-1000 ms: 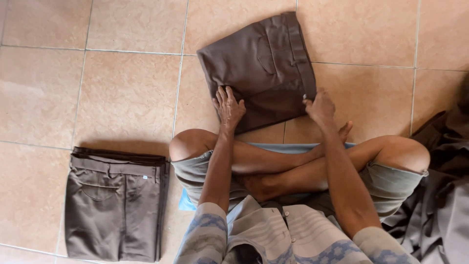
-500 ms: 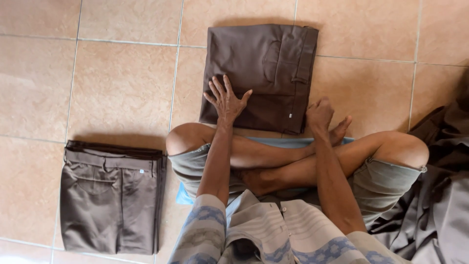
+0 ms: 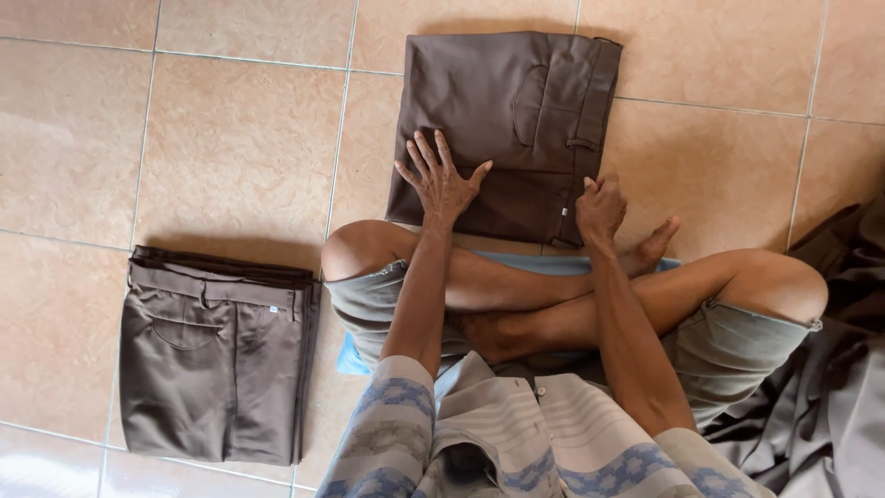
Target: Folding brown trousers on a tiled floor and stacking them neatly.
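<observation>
While the person sits cross-legged on a tiled floor [image 3: 230, 148], a folded pair of brown trousers [image 3: 502, 129] lies on the tiles just past the knees, squared into a thick rectangle with the waistband and a belt loop along its right edge and a back pocket showing beside it. The left hand [image 3: 442, 184] rests flat on the near left part of the fold, fingers spread wide and palm down — it presses the cloth and closes on nothing. The right hand [image 3: 601, 205] sits at the near right corner with its fingers curled in, touching the edge near the waistband; whether it pinches any cloth between the fingertips I cannot tell from this angle.

By the look of it the fabric is a soft, light woven cloth with some body, so it should hold a crease under a flat palm, yet the layers would likely slide apart if lifted by one corner. A safer hold, I judge, is under both near corners at once, or along the stiffer waistband edge, where the stitched layers give the fingers something firm.

To the left, well apart, a second pair of folded brown trousers [image 3: 217, 355] lies on the floor — waistband at the far end. On the right, a heap of dark cloth [image 3: 830, 387] lies loose beside the person's knee. A blue mat [image 3: 355, 358] shows under the legs.
</observation>
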